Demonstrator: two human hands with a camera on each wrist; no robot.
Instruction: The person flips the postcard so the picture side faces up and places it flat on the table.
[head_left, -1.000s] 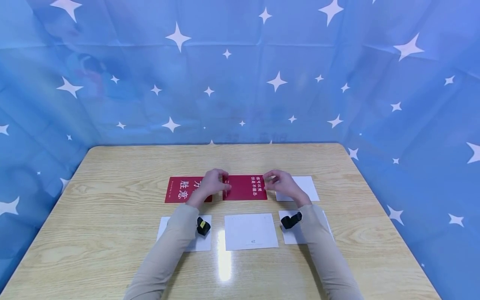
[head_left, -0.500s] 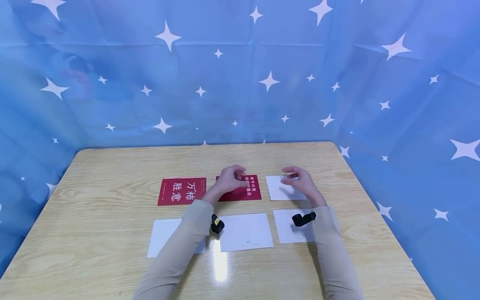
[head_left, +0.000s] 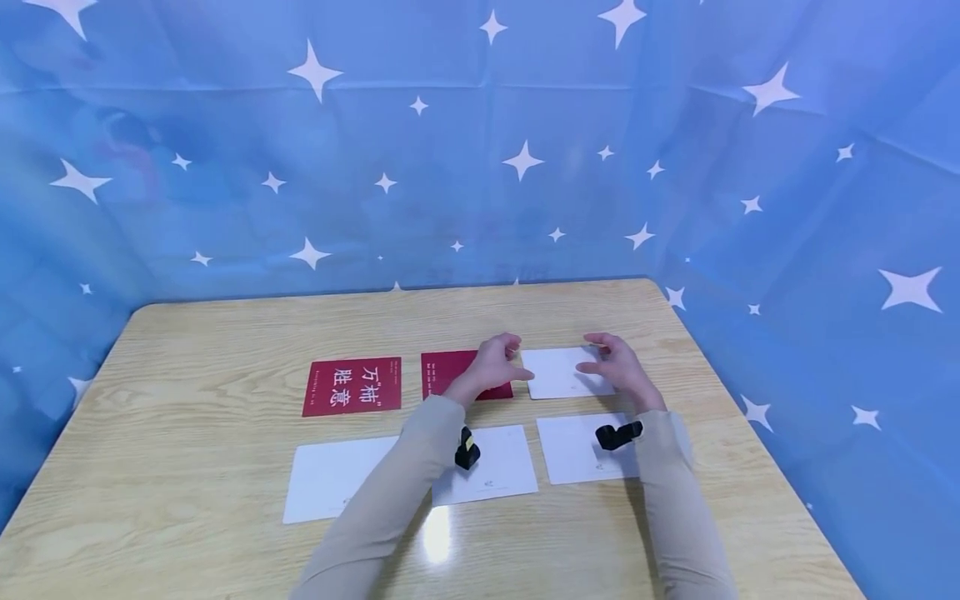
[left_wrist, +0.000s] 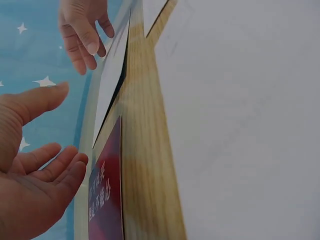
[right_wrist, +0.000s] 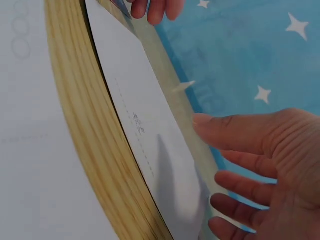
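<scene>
A white card (head_left: 555, 371) lies at the back right, between my two hands. My left hand (head_left: 487, 371) is over the red card (head_left: 441, 369) in the back row, its thumb tip reaching the white card's left edge in the head view. It holds nothing; the left wrist view shows its thumb and fingers (left_wrist: 55, 167) spread apart. At the white card's right end, my right hand (head_left: 621, 372) hovers with thumb and fingers (right_wrist: 245, 187) parted and nothing pinched. Its shadow falls on the white card, which bears small print.
Another red card with white characters (head_left: 318, 392) lies at the back left. The front row has a left white card (head_left: 322, 479), a middle one (head_left: 498, 467) and a right one (head_left: 570, 454). Beyond the wooden table (head_left: 187, 383) hangs a blue star-patterned curtain (head_left: 420, 150).
Both hands have moved right, away from the middle red card's ends to the back right white card. The left red card is now uncovered. The head view has shifted slightly.
</scene>
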